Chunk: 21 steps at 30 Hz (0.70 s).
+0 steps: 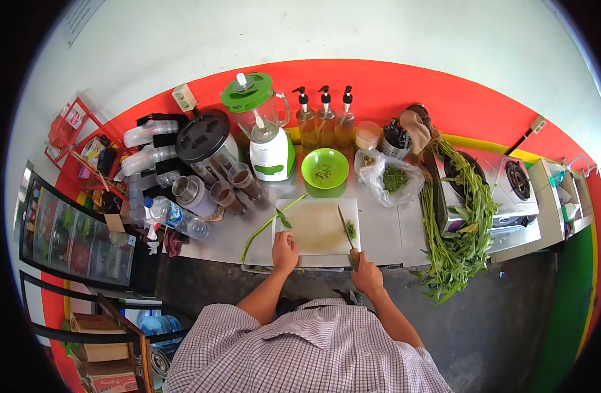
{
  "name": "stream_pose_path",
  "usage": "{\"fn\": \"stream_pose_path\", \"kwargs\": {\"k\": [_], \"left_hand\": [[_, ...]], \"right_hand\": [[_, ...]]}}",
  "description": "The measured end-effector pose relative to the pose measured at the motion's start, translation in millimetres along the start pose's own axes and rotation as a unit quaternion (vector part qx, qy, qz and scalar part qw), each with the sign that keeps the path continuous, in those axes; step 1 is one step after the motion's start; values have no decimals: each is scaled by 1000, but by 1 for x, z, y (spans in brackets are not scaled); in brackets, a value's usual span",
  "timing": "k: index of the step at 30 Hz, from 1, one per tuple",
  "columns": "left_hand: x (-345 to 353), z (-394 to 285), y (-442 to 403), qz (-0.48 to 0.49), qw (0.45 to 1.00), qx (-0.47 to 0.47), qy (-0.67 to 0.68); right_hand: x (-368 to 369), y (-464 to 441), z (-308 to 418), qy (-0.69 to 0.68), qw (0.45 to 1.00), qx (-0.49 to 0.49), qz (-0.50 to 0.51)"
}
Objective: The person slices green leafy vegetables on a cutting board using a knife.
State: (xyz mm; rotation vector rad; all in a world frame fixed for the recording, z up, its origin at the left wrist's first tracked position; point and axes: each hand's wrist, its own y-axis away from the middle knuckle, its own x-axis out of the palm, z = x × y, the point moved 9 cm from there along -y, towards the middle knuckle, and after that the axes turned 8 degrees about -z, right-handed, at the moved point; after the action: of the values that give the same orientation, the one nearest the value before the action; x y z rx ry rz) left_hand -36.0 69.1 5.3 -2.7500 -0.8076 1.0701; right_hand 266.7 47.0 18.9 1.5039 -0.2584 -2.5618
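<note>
My right hand is closed around the wooden handle of a knife, whose blade points away from me over the white cutting board. Beside the blade, on the board's right, lies a small heap of chopped greens. My left hand rests at the board's near left edge with its fingers curled together; anything inside them is hidden. A long green stem lies slantwise across the board's left edge, and a leaf is close by. Behind the board, a green bowl contains some cut green pieces.
A blender, pump bottles and a plastic bag of greens stand behind. Long leafy stalks drape over the gas stove at right. Cups of brown liquid and a water bottle are at left.
</note>
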Motion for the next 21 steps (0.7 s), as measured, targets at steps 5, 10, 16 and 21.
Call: {"fn": "stream_pose_path", "kwargs": {"k": [5,10,16,21], "left_hand": [[-8,12,-37,-34,999,-3,-24],[-4,7,-49,-15,993,6,-113],[14,-5,-44,30,997,44,-51],[39,-50,-27,149,983,54,91]], "right_hand": [[-3,6,3,-40,999,-4,-20],[5,10,-4,-70,997,2,-22],[2,21,1,-100,992,3,-76],[3,24,-2,-118,985,68,-102]]}}
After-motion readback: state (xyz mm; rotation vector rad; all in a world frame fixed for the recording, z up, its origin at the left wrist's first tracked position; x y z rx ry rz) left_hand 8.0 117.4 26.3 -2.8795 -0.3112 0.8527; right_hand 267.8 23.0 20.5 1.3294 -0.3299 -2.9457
